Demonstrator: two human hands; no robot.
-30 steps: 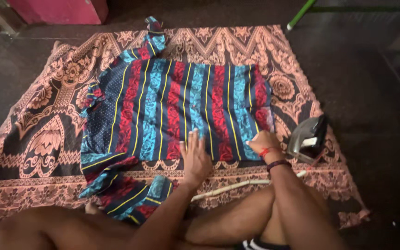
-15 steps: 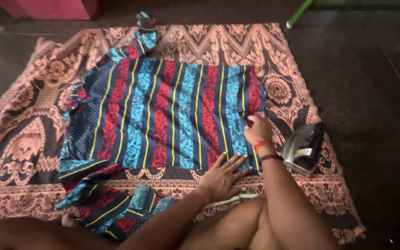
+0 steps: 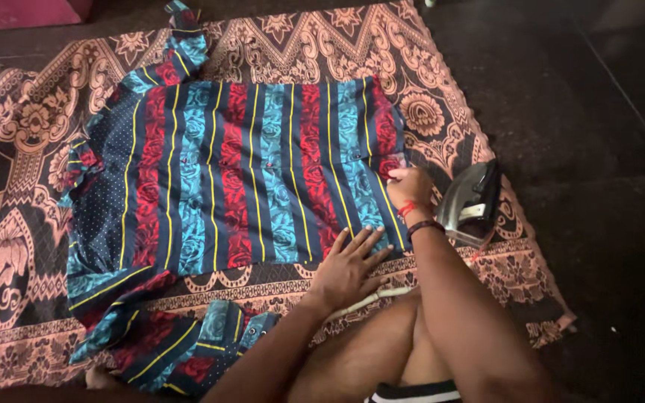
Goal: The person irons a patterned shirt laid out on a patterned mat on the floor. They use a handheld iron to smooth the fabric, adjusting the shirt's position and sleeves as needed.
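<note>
The shirt (image 3: 240, 172) lies flat and spread on the patterned cloth (image 3: 24, 224) that covers the floor. One sleeve (image 3: 181, 347) is folded out at the lower left; the collar end (image 3: 184, 30) points away from the person, toward the top of the view. The stripes run from the near hem to the collar, so the long axis of the shirt runs away from the person. The fabric appears thin, light and soft. It likely creases and shifts easily and offers no stiffness. Suitable hold points are the hem, the side seams and the collar; a flat palm likely steadies it better than a pinch.

The left hand (image 3: 345, 269) rests flat on the near hem, fingers spread, gripping nothing. The right hand (image 3: 410, 186) is closed in a narrow pinch on the right edge of the shirt. A cord (image 3: 371, 298) lies just beside the left hand. The iron (image 3: 472, 201) stands on the cloth just right of the right hand, not touching the shirt.
</note>
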